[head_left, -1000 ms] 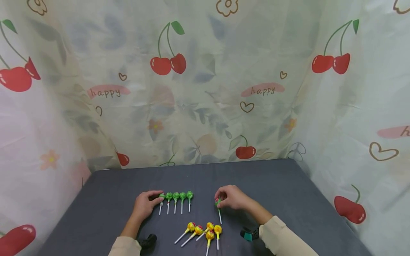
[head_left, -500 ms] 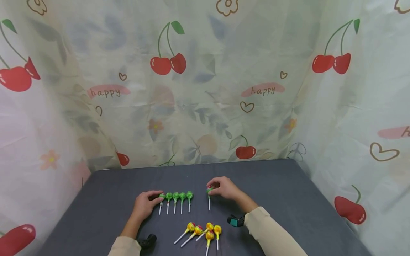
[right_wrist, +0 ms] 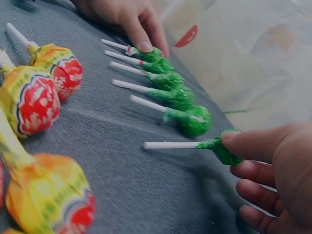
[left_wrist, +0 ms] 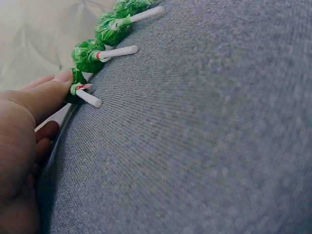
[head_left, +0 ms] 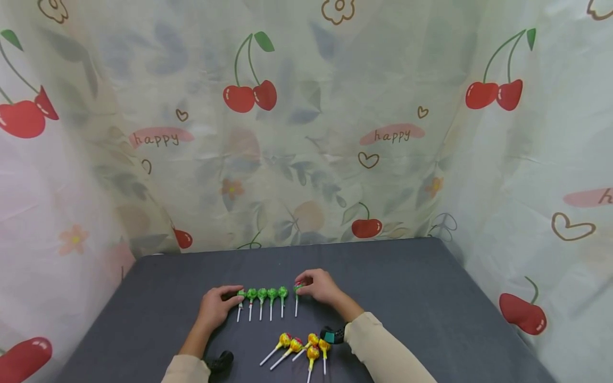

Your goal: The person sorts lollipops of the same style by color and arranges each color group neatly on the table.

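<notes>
Several green-wrapped lollipops [head_left: 262, 293] lie side by side in a row, white sticks toward the person. My left hand [head_left: 214, 307] pinches the head of the leftmost green lollipop [left_wrist: 77, 87] between thumb and fingers. At the row's right end, my right hand [head_left: 320, 288] pinches another green lollipop [right_wrist: 225, 148] by its head, its stick parallel to the others. A small gap separates it from the nearest lollipop in the row [right_wrist: 195, 121]. In the right wrist view, the thumb covers part of the held head.
Several yellow-and-red lollipops [head_left: 285, 339] lie in a loose group nearer the person, at varied angles. The right wrist's black band [head_left: 332, 335] overlaps one of them in the head view. A patterned curtain [head_left: 297, 175] stands behind the dark grey tabletop [head_left: 383, 276].
My right hand has carried its green lollipop leftward, first away from the person and then slightly back, to beside the row's right end. The left hand has stayed in place.
</notes>
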{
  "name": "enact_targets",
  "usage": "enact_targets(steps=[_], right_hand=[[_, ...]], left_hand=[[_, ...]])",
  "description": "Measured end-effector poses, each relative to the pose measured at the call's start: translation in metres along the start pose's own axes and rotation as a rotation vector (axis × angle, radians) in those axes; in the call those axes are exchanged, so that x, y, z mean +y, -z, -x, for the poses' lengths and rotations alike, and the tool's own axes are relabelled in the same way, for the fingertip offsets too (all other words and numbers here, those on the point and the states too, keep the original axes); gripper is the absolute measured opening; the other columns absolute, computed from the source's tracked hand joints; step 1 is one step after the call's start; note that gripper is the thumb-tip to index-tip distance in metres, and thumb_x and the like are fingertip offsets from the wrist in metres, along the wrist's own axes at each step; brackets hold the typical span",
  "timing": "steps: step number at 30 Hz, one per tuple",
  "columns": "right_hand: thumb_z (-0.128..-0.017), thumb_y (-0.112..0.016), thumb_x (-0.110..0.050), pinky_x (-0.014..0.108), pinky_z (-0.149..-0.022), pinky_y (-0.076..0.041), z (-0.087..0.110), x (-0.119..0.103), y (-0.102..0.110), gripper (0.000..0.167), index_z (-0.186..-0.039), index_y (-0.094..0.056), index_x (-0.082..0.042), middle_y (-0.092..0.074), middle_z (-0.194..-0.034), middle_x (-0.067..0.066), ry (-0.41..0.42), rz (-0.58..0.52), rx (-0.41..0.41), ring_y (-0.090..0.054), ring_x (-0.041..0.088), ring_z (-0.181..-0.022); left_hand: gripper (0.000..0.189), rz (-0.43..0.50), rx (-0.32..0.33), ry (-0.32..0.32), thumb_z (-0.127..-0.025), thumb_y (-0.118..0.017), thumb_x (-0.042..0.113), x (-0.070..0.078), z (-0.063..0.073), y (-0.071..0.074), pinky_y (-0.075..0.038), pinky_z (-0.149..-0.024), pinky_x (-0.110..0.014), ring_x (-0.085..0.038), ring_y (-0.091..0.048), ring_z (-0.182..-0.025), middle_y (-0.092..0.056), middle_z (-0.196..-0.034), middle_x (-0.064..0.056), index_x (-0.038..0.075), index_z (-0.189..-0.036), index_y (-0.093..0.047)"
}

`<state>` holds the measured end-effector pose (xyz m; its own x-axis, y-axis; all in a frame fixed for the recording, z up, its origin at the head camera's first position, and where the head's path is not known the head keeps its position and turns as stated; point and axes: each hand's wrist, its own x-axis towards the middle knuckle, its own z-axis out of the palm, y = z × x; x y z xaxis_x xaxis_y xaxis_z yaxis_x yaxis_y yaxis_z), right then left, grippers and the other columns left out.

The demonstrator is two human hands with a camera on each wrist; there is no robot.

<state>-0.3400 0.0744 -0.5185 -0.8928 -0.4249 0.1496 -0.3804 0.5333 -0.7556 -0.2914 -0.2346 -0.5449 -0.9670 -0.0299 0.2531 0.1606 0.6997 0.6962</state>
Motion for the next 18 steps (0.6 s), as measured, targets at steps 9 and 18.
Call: enact_targets(steps=[9, 18], right_hand=[[-0.080, -0.081, -0.015, 0.025, -0.062, -0.047, -0.002, -0.002, -0.012, 0.018, -0.097, -0.075, -0.010, -0.066, -0.081, -0.006, 0.001, 0.007, 0.026, -0.057, 0.008, -0.073], [-0.081, -0.080, -0.018, 0.026, -0.063, -0.046, -0.001, -0.002, -0.020, 0.017, -0.096, -0.076, -0.011, -0.064, -0.078, -0.008, -0.028, 0.042, 0.062, -0.056, 0.007, -0.070]], left_hand=[[0.029, 0.001, 0.002, -0.006, -0.084, -0.078, 0.021, -0.001, -0.001, 0.000, -0.043, -0.094, -0.054, -0.037, -0.059, -0.107, -0.069, -0.111, -0.012, 0.012, -0.111, -0.076], [0.029, 0.002, -0.007, -0.006, -0.084, -0.077, 0.021, -0.004, -0.002, 0.000, -0.042, -0.094, -0.053, -0.036, -0.059, -0.108, -0.069, -0.112, -0.012, 0.013, -0.112, -0.075]])
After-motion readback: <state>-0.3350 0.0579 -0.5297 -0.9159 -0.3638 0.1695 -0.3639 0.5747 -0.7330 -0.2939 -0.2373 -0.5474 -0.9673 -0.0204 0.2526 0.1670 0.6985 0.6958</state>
